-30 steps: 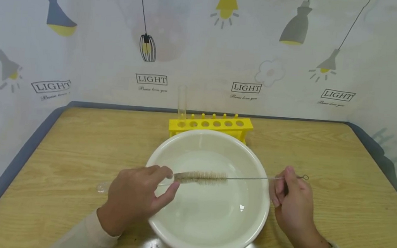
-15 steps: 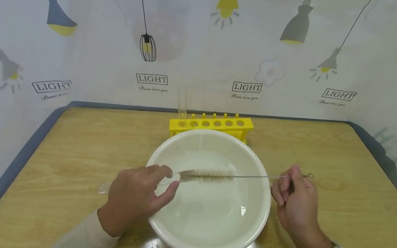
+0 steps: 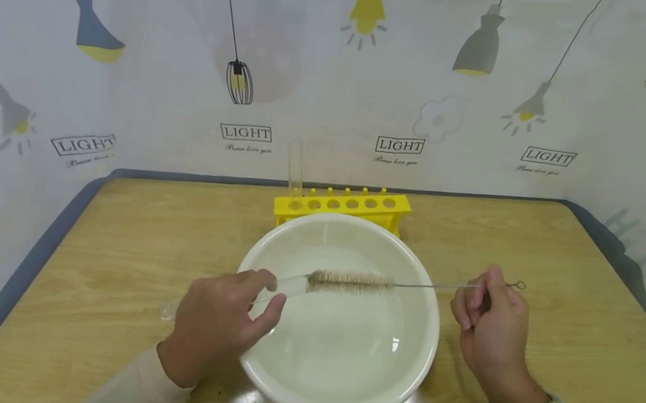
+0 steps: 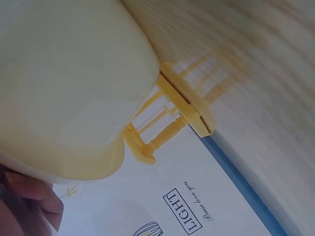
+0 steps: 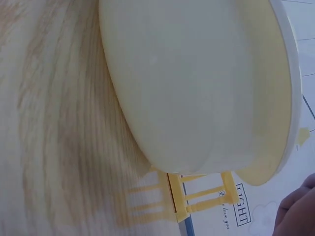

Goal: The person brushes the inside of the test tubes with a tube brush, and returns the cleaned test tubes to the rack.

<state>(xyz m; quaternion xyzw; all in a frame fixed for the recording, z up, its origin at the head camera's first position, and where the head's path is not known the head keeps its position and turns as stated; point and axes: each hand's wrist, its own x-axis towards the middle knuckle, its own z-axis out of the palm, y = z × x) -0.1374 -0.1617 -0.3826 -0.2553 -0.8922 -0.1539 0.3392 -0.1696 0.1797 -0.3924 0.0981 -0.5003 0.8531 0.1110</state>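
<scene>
In the head view, my left hand (image 3: pixel 222 320) holds a clear glass test tube (image 3: pixel 292 285) sideways over the left rim of a white basin (image 3: pixel 427 361). A clear rounded bit (image 3: pixel 168 311), in line with the tube, shows left of that hand and looks like its far end. My right hand (image 3: pixel 495 332) pinches the thin wire handle of a test tube brush (image 3: pixel 351 282), right of the basin. The bristles lie above the basin, their tip at the tube's mouth. Both wrist views mostly show the basin's outer side; fingers appear only at the edges.
Behind the basin stands a yellow test tube rack (image 3: pixel 342 206), partly hidden by the rim. Another clear test tube (image 3: pixel 295 171) stands upright in its leftmost hole. A printed backdrop (image 3: pixel 331 101) borders the wooden table (image 3: pixel 126 236) at the back and sides.
My right hand has moved right, drawing the brush outward so that its bristle tip now sits at the tube's mouth. The left hand has stayed nearly in place with the tube.
</scene>
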